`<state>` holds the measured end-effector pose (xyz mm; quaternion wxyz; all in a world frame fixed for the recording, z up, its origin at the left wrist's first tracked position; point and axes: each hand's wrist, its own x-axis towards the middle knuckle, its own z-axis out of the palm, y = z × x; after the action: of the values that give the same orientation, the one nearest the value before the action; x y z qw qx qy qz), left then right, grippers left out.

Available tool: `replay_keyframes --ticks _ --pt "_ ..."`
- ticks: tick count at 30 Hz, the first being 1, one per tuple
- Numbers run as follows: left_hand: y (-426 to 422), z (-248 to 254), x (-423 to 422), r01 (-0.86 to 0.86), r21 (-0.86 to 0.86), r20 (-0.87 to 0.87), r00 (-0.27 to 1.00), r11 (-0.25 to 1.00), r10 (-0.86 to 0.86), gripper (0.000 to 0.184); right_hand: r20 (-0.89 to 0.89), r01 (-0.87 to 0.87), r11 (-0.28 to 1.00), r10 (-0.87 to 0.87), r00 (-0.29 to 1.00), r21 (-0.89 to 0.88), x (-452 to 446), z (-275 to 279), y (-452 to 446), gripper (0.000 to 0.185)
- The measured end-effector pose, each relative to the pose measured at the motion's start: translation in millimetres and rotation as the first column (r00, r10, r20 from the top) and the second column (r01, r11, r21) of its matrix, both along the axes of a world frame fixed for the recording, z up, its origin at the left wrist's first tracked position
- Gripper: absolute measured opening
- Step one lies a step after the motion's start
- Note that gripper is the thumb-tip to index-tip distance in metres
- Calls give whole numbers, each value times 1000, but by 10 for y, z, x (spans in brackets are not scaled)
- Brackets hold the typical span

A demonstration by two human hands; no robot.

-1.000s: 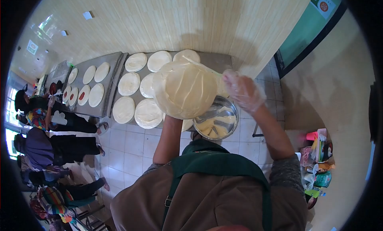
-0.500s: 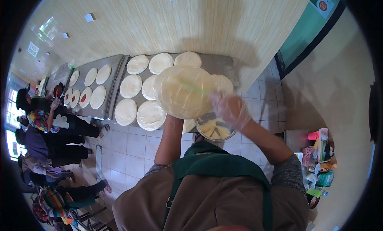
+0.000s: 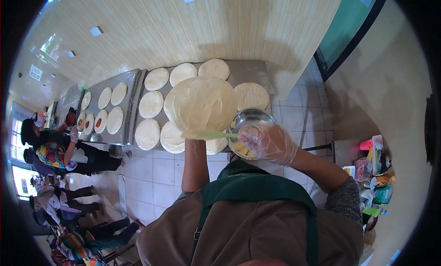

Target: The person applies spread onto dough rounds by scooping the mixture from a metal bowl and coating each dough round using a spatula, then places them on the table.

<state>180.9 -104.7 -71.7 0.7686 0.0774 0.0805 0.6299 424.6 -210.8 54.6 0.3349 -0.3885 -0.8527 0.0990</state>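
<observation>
My right hand (image 3: 268,142), in a clear plastic glove, is closed on a light green spatula (image 3: 209,135). Its pale, coated blade lies at the near edge of a large round flatbread (image 3: 200,102) spread with cream. My left forearm reaches up beneath this raised round, which hides my left hand. A metal bowl (image 3: 251,114) with pale yellow cream sits just beyond and partly under my right hand. Around the raised round, several cream-coated rounds (image 3: 150,104) lie on the metal table (image 3: 248,68). One plainer round (image 3: 251,96) lies to the right.
A second metal table (image 3: 131,105) at the left bears more rounds, some with red sauce. Several people (image 3: 55,146) stand along the left side. A small table (image 3: 345,151) at the right holds a pink cup (image 3: 366,145), packets and containers.
The spatula has come from the upper surface of the raised round to its near edge, with my right hand lower, over the bowl. The raised round has shifted slightly left.
</observation>
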Motion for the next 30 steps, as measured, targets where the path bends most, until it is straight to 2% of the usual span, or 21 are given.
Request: replay_keyframes --ticks 1,4,7,10,13,14,17,21,22,25,28,30 --pt "-6 5 1 1 3 -10 1000 1000 -1 56 10 -27 999 26 1000 26 6 113 -61 16" --pt "-39 13 15 5 22 -39 999 1000 -4 56 252 354 921 -308 917 -162 160 258 313 15" --pt "-23 33 16 0 45 -57 998 999 2 55 326 383 922 -344 881 -63 249 -110 422 15" --pt "1 37 -27 -11 65 -71 997 998 16 55 10 82 997 -82 997 6 106 -172 -154 14" --pt "-15 54 -49 -18 82 -78 997 996 25 54 -5 82 996 -82 997 -20 139 5 -179 15" --pt "-24 58 -42 -17 82 -87 996 996 24 54 56 152 986 -148 987 -71 200 59 -57 16" --pt "-5 80 -16 -16 101 -91 995 995 26 54 224 431 900 -408 885 -63 261 -71 289 16" --pt "43 110 -30 -24 128 -101 994 991 37 53 -1 179 984 -179 984 -13 136 -186 -207 16" --pt "51 117 -32 -28 135 -99 994 990 41 53 -49 145 985 -141 989 90 123 -128 -256 16" --pt "29 127 -34 -27 134 -112 993 991 42 53 56 338 933 -334 941 -123 198 14 -149 17" --pt "48 155 -8 -21 149 -118 992 989 39 52 72 410 910 -406 911 -63 194 -42 12 15" --pt "45 178 -13 -25 163 -129 991 986 47 52 -46 285 958 -284 958 15 171 -21 -171 13"
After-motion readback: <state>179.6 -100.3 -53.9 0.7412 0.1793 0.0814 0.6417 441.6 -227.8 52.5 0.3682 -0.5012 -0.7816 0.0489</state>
